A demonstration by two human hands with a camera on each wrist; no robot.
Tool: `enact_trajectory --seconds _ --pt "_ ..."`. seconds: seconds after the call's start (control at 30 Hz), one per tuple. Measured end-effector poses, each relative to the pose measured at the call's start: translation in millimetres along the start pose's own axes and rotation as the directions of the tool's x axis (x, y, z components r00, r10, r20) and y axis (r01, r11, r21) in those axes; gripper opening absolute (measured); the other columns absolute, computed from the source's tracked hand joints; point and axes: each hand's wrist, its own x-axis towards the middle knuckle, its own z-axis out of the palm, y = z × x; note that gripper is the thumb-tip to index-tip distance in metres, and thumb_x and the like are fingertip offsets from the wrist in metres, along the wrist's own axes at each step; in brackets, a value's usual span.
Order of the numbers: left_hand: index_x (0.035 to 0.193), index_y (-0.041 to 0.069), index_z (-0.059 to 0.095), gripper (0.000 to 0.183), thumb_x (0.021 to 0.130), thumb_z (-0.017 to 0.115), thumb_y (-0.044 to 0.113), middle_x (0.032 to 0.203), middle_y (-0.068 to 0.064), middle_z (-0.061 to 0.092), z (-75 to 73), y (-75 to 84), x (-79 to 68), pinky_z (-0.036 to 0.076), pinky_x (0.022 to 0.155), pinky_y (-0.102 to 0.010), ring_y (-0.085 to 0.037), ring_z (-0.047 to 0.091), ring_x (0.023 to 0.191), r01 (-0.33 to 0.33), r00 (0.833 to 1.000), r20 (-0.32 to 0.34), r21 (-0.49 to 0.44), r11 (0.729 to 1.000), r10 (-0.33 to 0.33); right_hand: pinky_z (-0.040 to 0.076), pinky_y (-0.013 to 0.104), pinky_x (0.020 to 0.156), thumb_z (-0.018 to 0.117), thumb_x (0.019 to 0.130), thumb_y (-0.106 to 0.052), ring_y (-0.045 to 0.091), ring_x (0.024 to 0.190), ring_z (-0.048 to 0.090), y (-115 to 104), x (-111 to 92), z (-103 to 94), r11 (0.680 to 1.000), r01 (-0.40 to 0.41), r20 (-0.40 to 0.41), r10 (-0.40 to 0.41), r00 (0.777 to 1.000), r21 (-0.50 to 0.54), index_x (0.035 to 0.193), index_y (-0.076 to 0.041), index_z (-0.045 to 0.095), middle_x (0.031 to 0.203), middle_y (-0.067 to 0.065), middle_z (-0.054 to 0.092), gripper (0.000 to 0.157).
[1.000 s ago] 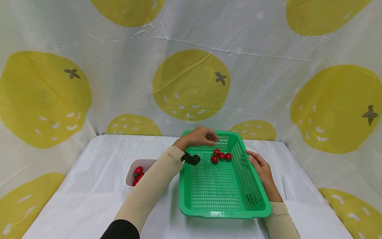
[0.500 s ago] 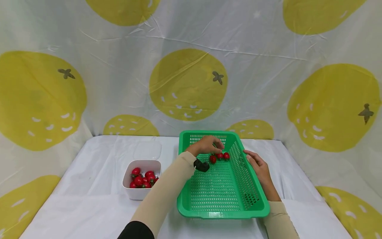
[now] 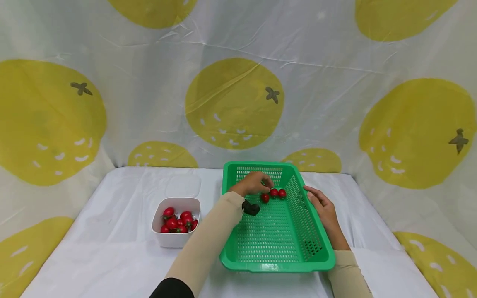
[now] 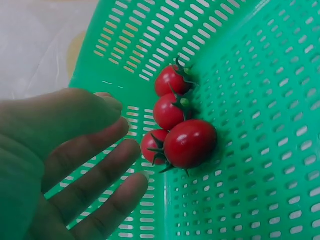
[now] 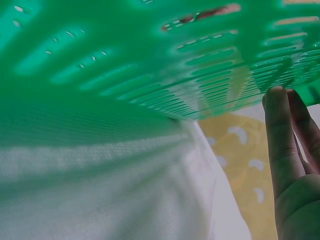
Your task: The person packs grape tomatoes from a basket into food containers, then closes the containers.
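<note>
Several cherry tomatoes [image 4: 191, 143] with green stems lie bunched at the far end of a green plastic basket [image 3: 277, 266]. My left hand [image 3: 253, 184] is inside the basket just left of them, hiding part of the bunch in the head view. In the left wrist view its fingers [image 4: 117, 197] are loosely bent, fingertips right beside the nearest tomato, nothing between them and the thumb [image 4: 95, 107]. On the basket's right side, my right hand [image 3: 326, 211] touches the rim with its fingertips. Extended fingers [image 5: 281, 135] rest against the outer wall in the right wrist view.
A white box [image 3: 175, 239] holding several more cherry tomatoes stands left of the basket, near my left forearm. Behind it lies a clear plastic lid [image 3: 183, 185]. A white cloth covers the table [image 3: 112, 215]; a lemon-print curtain [image 3: 316, 103] hangs around the back and sides.
My left hand has come down and nearer to me inside the basket, to the tomatoes, then shifted slightly left. The white box shows from behind my forearm. The right hand stays at the rim.
</note>
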Motion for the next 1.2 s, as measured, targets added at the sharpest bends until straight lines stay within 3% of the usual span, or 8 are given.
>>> enact_trajectory --seconds 0.13,0.4,0.7,1.2 --pt "0.106 0.004 0.072 0.018 0.089 0.068 0.007 0.102 -0.003 0.070 -0.1 -0.7 -0.6 0.049 0.082 -0.026 -0.018 0.061 0.099 0.001 1.000 0.008 0.050 0.999 -0.001 0.053 0.023 0.071 0.051 0.101 -0.031 0.008 0.091 0.063 -2.2 -0.7 1.1 1.000 -0.007 -0.012 0.007 1.000 0.003 0.136 -0.005 0.053 0.113 -0.008 0.063 0.044" --pt "0.106 0.009 0.073 0.018 0.089 0.067 0.005 0.108 -0.002 0.068 3.6 1.7 -3.7 0.049 0.083 -0.025 -0.017 0.059 0.103 0.078 0.994 0.061 0.129 0.989 -0.086 0.053 0.023 0.070 0.052 0.100 -0.030 0.007 0.090 0.063 -3.2 -1.1 1.8 1.000 -0.021 -0.018 0.021 1.000 0.010 0.136 -0.005 0.053 0.111 -0.009 0.064 0.044" --pt "0.107 0.011 0.073 0.020 0.088 0.069 0.006 0.106 0.001 0.066 8.6 6.2 -7.2 0.049 0.079 -0.024 -0.014 0.058 0.100 0.114 0.985 0.104 0.208 0.971 -0.138 0.053 0.022 0.071 0.051 0.100 -0.031 0.007 0.092 0.063 -1.3 -0.4 1.5 1.000 -0.017 -0.015 0.017 1.000 0.023 0.137 -0.005 0.053 0.114 -0.008 0.063 0.045" --pt "0.109 0.015 0.072 0.027 0.085 0.071 0.003 0.110 0.000 0.061 11.9 5.9 -9.1 0.048 0.070 -0.025 -0.016 0.051 0.094 0.183 0.963 0.159 0.217 0.959 -0.220 0.053 0.022 0.071 0.052 0.100 -0.030 0.006 0.092 0.063 0.5 0.7 1.6 0.999 -0.024 -0.019 0.024 1.000 0.023 0.137 -0.005 0.053 0.113 -0.010 0.063 0.044"
